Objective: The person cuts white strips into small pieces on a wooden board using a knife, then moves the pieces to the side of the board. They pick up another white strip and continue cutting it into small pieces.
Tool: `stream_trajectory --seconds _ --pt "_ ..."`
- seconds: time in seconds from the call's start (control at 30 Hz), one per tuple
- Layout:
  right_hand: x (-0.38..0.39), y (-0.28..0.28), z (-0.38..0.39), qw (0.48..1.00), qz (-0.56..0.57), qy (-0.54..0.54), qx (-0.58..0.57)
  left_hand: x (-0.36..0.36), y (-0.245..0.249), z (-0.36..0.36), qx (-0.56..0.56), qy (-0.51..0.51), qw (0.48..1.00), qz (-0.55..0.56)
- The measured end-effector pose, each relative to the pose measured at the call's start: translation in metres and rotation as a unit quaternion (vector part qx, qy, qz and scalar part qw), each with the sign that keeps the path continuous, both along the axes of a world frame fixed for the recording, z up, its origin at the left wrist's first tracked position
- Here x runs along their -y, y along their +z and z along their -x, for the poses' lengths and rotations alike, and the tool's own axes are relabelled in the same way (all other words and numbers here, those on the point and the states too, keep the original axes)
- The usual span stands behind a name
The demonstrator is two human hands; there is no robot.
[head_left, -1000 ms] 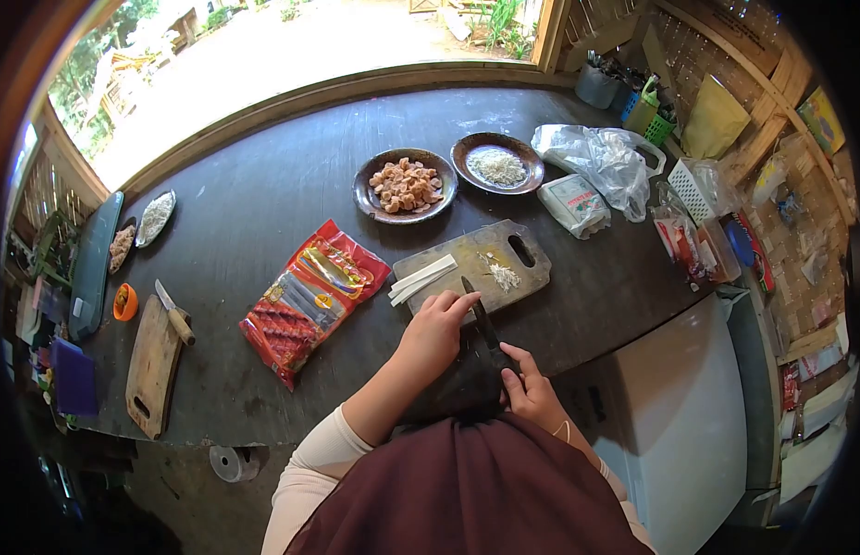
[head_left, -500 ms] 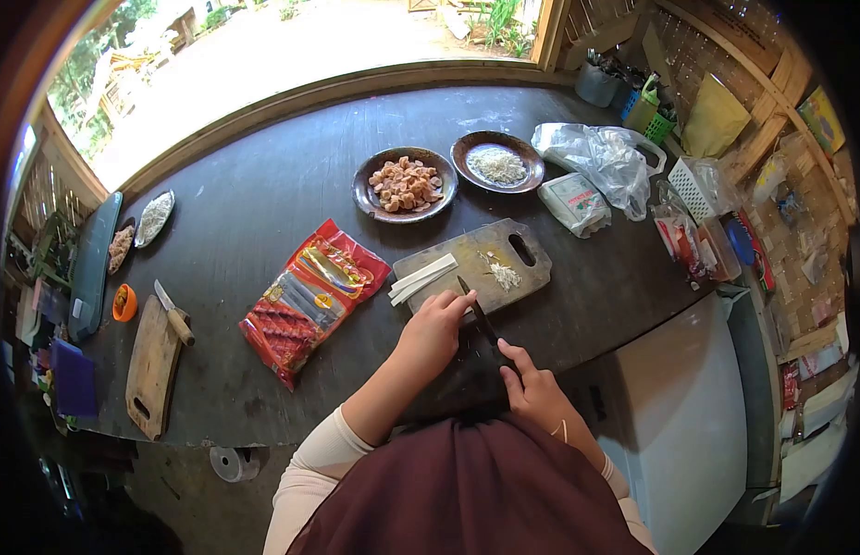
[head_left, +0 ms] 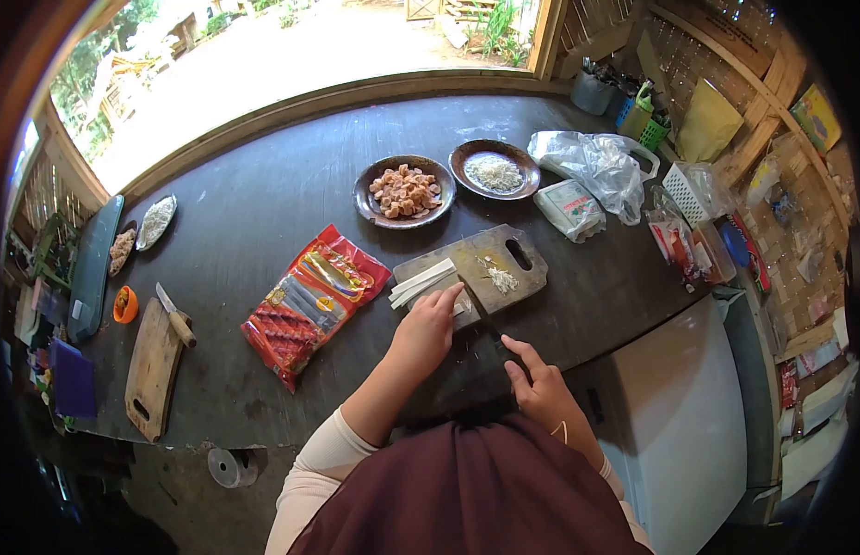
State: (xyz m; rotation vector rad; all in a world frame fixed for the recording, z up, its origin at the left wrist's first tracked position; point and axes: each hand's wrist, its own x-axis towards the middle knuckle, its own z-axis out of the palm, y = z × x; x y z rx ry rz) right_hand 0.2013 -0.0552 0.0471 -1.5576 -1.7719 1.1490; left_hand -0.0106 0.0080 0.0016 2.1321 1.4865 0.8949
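A worn wooden cutting board (head_left: 471,254) lies at the table's front, with white strips (head_left: 422,283) laid side by side on its left end. My left hand (head_left: 426,326) bends its fingers over a white strip at the board's near edge, most of it covered by the fingers. In my right hand (head_left: 544,387) is a dark knife (head_left: 486,321), gripped by the handle, its blade pointing away over the board beside my left fingertips. A small heap of finely cut white bits (head_left: 501,278) sits right of the blade.
Behind the board stand a bowl of brown chunks (head_left: 407,191) and a plate of white shreds (head_left: 494,173). A red food packet (head_left: 314,301) lies left. Farther left are a second board (head_left: 155,370) with a wooden-handled knife (head_left: 175,317). Plastic bags (head_left: 601,166) sit right.
My left hand has drawn slightly back toward me, and its fingers lie lower over the strip. The knife stays in my right hand, its blade a little flatter across the board.
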Motion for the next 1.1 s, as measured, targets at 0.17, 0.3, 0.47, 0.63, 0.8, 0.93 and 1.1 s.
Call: stream_trajectory --seconds 0.17,0.3,0.47,0.63,0.8,0.93,1.1 --pt "-0.004 -0.005 -0.005 1.000 -0.005 0.022 -0.002 0.001 0.002 -0.001 0.008 0.003 1.000 0.003" --pt "-0.017 -0.017 -0.014 1.000 -0.015 -0.016 -0.010 0.001 -0.002 -0.002 -0.004 0.003 1.000 -0.009" --pt "-0.023 -0.011 -0.014 0.999 -0.037 -0.024 0.010 -0.001 -0.005 -0.001 0.021 -0.014 1.000 -0.017" --pt "-0.008 -0.008 -0.008 1.000 -0.028 0.015 -0.002 -0.005 -0.016 -0.002 0.050 -0.013 0.997 -0.052" --pt "-0.005 0.011 -0.006 0.999 0.048 0.014 0.011 -0.007 -0.015 -0.001 0.068 -0.020 0.997 -0.033" --pt "-0.003 0.003 -0.007 1.000 0.002 0.029 0.002 -0.008 -0.016 -0.002 0.055 -0.022 0.997 -0.056" --pt "-0.003 -0.009 -0.007 0.998 -0.050 0.039 0.001 -0.009 -0.016 -0.001 0.045 -0.024 0.997 -0.059"
